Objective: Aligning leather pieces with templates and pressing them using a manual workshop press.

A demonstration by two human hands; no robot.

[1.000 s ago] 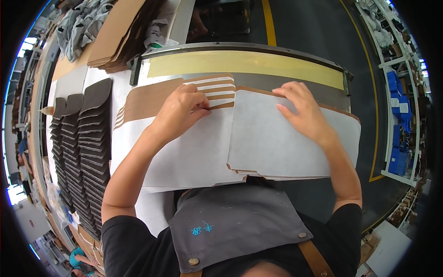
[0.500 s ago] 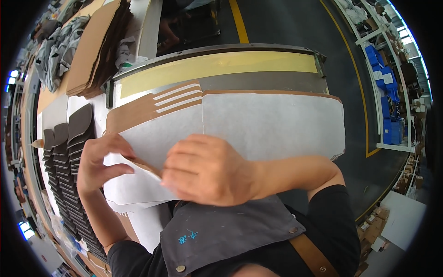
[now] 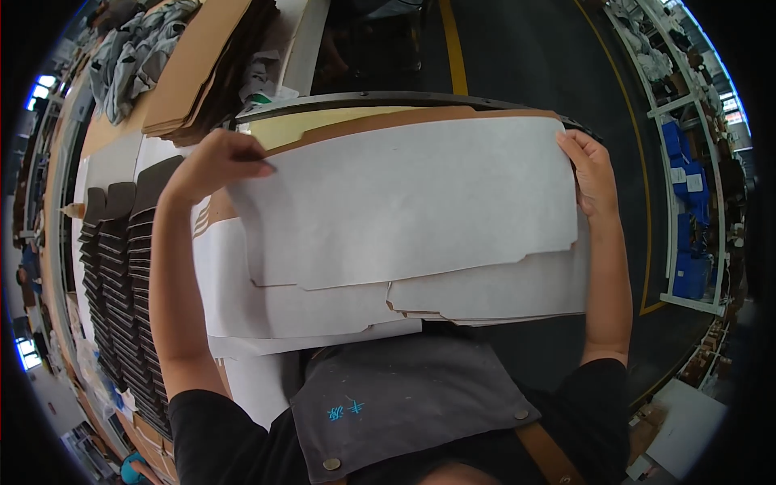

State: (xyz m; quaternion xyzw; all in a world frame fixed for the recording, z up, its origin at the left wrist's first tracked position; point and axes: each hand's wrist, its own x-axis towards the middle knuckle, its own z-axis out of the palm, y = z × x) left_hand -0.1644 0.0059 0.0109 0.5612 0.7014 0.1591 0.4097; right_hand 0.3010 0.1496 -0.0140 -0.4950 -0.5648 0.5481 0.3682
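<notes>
A wide white sheet (image 3: pixel 404 202) with a brown far edge and notched near edge spans the space between my hands. My left hand (image 3: pixel 220 166) pinches its far left corner, fingers bent over the edge. At the far right corner, my right hand (image 3: pixel 591 171) grips the sheet between thumb and fingers. The sheet is tilted above other white sheets with brown edges (image 3: pixel 493 301), which lie on the worktop and overlap one another. By my left forearm, part of a brown piece with pale stripes (image 3: pixel 205 217) shows from under the held sheet.
Overlapping dark grey flaps (image 3: pixel 113 275) stand in rows left of my left arm. Beyond them are a stack of brown boards (image 3: pixel 194 73) and a heap of grey cloth (image 3: pixel 141 61). A yellow strip (image 3: pixel 283 129) borders the far edge. Right, shelving holds blue bins (image 3: pixel 687 182).
My hands were close together over the left part of the white sheets, at a brown edge. They have moved apart and away from me, and a sheet is now raised between them.
</notes>
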